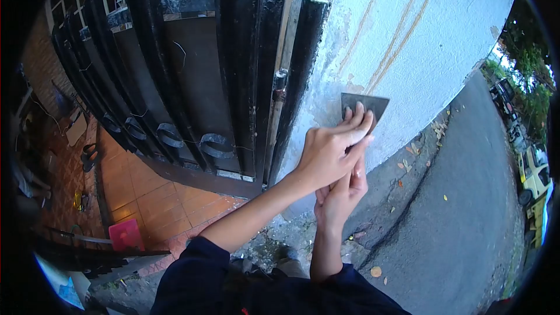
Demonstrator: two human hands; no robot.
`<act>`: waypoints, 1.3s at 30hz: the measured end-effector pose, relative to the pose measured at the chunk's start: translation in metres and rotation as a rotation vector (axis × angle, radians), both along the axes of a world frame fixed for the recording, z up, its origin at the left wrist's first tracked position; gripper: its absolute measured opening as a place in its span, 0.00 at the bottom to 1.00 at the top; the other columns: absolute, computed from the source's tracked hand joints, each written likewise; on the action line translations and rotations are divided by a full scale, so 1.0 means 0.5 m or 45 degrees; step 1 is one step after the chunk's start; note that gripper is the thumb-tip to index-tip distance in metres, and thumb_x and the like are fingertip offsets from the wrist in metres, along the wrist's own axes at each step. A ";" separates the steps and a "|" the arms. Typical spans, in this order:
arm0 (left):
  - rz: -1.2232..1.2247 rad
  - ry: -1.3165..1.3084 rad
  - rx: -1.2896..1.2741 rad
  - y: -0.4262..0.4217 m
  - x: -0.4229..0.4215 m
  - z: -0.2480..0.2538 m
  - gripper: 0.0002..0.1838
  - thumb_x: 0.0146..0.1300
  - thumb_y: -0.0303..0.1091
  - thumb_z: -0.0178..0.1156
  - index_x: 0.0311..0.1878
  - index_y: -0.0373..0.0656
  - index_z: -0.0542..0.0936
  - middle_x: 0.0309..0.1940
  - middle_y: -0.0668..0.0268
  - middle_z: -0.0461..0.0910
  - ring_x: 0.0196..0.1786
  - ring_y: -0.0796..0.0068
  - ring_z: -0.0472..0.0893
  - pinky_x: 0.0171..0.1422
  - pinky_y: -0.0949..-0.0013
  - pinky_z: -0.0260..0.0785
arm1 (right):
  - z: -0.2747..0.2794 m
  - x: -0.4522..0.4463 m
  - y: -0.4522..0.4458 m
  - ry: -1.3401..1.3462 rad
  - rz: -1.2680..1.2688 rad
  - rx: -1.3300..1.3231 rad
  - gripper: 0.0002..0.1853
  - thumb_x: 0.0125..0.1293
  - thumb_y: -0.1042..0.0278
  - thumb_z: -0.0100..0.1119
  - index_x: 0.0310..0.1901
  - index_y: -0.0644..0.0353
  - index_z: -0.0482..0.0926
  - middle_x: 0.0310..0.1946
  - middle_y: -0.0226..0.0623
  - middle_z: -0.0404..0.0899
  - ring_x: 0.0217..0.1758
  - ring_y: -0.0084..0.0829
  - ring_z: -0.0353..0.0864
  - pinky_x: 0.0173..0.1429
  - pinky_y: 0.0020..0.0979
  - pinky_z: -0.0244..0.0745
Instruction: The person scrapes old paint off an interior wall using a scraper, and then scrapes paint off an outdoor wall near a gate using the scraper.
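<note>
A scraper (366, 103) with a wide, flat grey blade lies against the pale blue-white wall (431, 64), its broad edge upward. My left hand (333, 150) reaches across from the left, with its fingertips pressed on the face of the blade. Below it, my right hand (341, 195) is closed around the scraper's handle, which the hands mostly hide. Brownish streaks (402, 26) run down the wall to just above the blade. Near the gate side, the wall's paint looks patchy and worn.
Left of my hands stands a black metal gate (239, 76) with a hinge post (300, 64). Behind it are an orange tiled floor (157, 198) and a pink plastic item (126, 235). An asphalt road (461, 186) with fallen leaves runs along the right, where vehicles (534, 175) stand.
</note>
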State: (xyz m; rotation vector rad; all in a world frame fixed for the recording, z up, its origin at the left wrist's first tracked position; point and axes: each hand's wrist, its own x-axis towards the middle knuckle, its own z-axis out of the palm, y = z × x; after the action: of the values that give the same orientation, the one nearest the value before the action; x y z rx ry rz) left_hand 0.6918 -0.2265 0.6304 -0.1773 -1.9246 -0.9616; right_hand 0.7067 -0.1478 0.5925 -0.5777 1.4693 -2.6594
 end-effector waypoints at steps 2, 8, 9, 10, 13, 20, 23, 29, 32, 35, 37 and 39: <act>-0.047 -0.010 0.114 -0.016 -0.014 0.017 0.20 0.57 0.32 0.61 0.54 0.41 0.76 0.51 0.50 0.74 0.52 0.60 0.75 0.49 0.70 0.73 | 0.000 -0.035 -0.031 0.052 -0.090 0.033 0.26 0.67 0.76 0.48 0.66 0.67 0.57 0.51 0.35 0.73 0.41 0.15 0.74 0.41 0.15 0.70; -0.038 -0.132 0.089 -0.011 0.011 -0.017 0.20 0.58 0.32 0.59 0.54 0.40 0.75 0.53 0.50 0.73 0.53 0.59 0.74 0.50 0.70 0.73 | -0.025 -0.004 -0.029 0.027 -0.116 -0.032 0.23 0.66 0.77 0.48 0.63 0.68 0.62 0.48 0.32 0.75 0.36 0.14 0.71 0.37 0.14 0.66; -0.025 -0.122 0.090 0.001 0.018 -0.048 0.20 0.59 0.32 0.58 0.56 0.40 0.74 0.53 0.51 0.73 0.53 0.58 0.74 0.49 0.69 0.73 | -0.061 -0.001 -0.010 0.022 -0.118 -0.026 0.23 0.66 0.77 0.48 0.63 0.68 0.62 0.48 0.32 0.75 0.36 0.14 0.71 0.37 0.14 0.66; -0.035 -0.176 0.165 0.013 0.028 -0.089 0.21 0.61 0.36 0.56 0.57 0.43 0.74 0.54 0.51 0.73 0.42 0.56 0.81 0.40 0.65 0.76 | -0.123 -0.011 0.015 0.094 -0.079 0.202 0.23 0.65 0.77 0.49 0.63 0.68 0.63 0.46 0.32 0.76 0.34 0.14 0.72 0.36 0.16 0.67; 0.053 -0.684 0.496 0.025 0.082 -0.246 0.21 0.61 0.39 0.55 0.56 0.42 0.74 0.45 0.48 0.77 0.33 0.53 0.82 0.35 0.61 0.74 | -0.234 -0.030 0.095 0.138 0.139 1.094 0.22 0.64 0.74 0.50 0.60 0.65 0.67 0.38 0.32 0.80 0.29 0.18 0.75 0.30 0.22 0.70; 0.525 -1.302 -0.231 -0.018 0.248 -0.409 0.29 0.58 0.45 0.56 0.59 0.36 0.69 0.41 0.44 0.77 0.47 0.50 0.78 0.52 0.53 0.69 | -0.250 -0.019 0.181 0.860 0.026 1.424 0.19 0.67 0.66 0.49 0.58 0.63 0.70 0.20 0.26 0.72 0.16 0.16 0.67 0.23 0.21 0.65; 0.241 -1.690 0.490 -0.029 0.262 -0.390 0.33 0.57 0.41 0.57 0.64 0.35 0.61 0.49 0.44 0.74 0.53 0.51 0.75 0.55 0.55 0.67 | -0.187 -0.010 0.183 -0.255 0.641 0.934 0.20 0.68 0.65 0.50 0.60 0.61 0.69 0.20 0.25 0.71 0.16 0.13 0.65 0.21 0.20 0.62; 0.420 -0.938 -0.048 -0.019 0.256 -0.422 0.23 0.58 0.36 0.57 0.57 0.39 0.72 0.38 0.47 0.79 0.44 0.49 0.79 0.50 0.56 0.70 | -0.184 -0.016 0.219 0.099 0.745 1.067 0.23 0.66 0.71 0.53 0.62 0.62 0.66 0.19 0.22 0.68 0.17 0.11 0.64 0.21 0.17 0.60; 0.251 -0.937 0.504 0.024 0.238 -0.315 0.16 0.58 0.27 0.56 0.52 0.38 0.77 0.45 0.49 0.78 0.48 0.52 0.79 0.52 0.65 0.71 | -0.121 -0.009 0.243 0.035 0.720 0.964 0.24 0.66 0.74 0.51 0.64 0.62 0.63 0.20 0.23 0.68 0.18 0.12 0.65 0.21 0.17 0.60; 0.127 -0.644 0.744 0.068 0.208 -0.281 0.17 0.59 0.25 0.56 0.53 0.36 0.75 0.48 0.50 0.78 0.53 0.56 0.78 0.55 0.66 0.69 | -0.086 -0.016 0.269 0.201 0.584 0.876 0.26 0.68 0.74 0.47 0.67 0.61 0.57 0.22 0.23 0.66 0.18 0.12 0.64 0.21 0.16 0.59; 0.099 -0.478 0.619 0.102 0.178 -0.219 0.19 0.59 0.25 0.57 0.54 0.35 0.74 0.51 0.50 0.76 0.56 0.57 0.76 0.57 0.66 0.68 | -0.047 -0.012 0.280 0.100 0.519 0.771 0.26 0.70 0.71 0.43 0.68 0.60 0.53 0.23 0.24 0.64 0.17 0.11 0.62 0.20 0.16 0.57; 0.068 -0.320 0.490 0.127 0.144 -0.167 0.20 0.59 0.25 0.57 0.56 0.34 0.73 0.54 0.50 0.74 0.58 0.59 0.74 0.59 0.65 0.66 | -0.045 -0.014 0.282 0.078 0.539 0.751 0.26 0.72 0.68 0.38 0.69 0.60 0.50 0.22 0.24 0.63 0.16 0.11 0.59 0.20 0.16 0.57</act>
State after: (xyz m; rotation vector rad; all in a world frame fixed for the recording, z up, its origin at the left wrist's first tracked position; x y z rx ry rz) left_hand 0.7638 -0.1631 0.5469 0.2277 -1.9125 -1.3467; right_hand 0.6998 -0.0070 0.5699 -0.7976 1.7892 -1.7940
